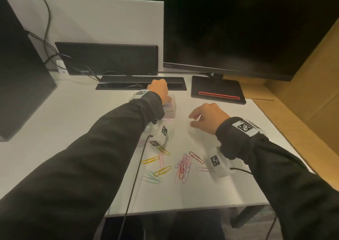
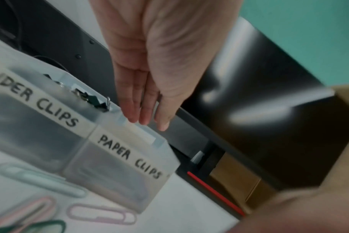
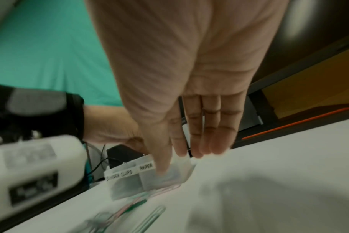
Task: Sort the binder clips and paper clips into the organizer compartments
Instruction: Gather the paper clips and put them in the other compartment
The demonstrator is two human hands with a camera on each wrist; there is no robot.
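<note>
A clear two-compartment organizer (image 1: 171,109) stands mid-table, labelled BINDER CLIPS and PAPER CLIPS (image 2: 130,157). Black binder clips (image 2: 86,97) lie in its left compartment. My left hand (image 2: 147,121) hovers just over the paper-clip compartment's far rim, fingers straight and together, nothing visible in them; the head view shows only the back of the left hand (image 1: 158,89). My right hand (image 1: 194,119) floats above bare table to the right of the organizer (image 3: 130,178), fingers extended and empty (image 3: 189,151). Several coloured paper clips (image 1: 183,166) are scattered in front of the organizer, among them a pink one (image 2: 102,214).
A black monitor (image 1: 238,28) on its base (image 1: 218,90) stands behind right. A black cable tray (image 1: 141,82) and a dark panel (image 1: 108,58) lie behind the organizer. A black box (image 1: 18,74) is at left, cardboard (image 1: 302,92) at right. The table's front edge (image 1: 183,208) is near.
</note>
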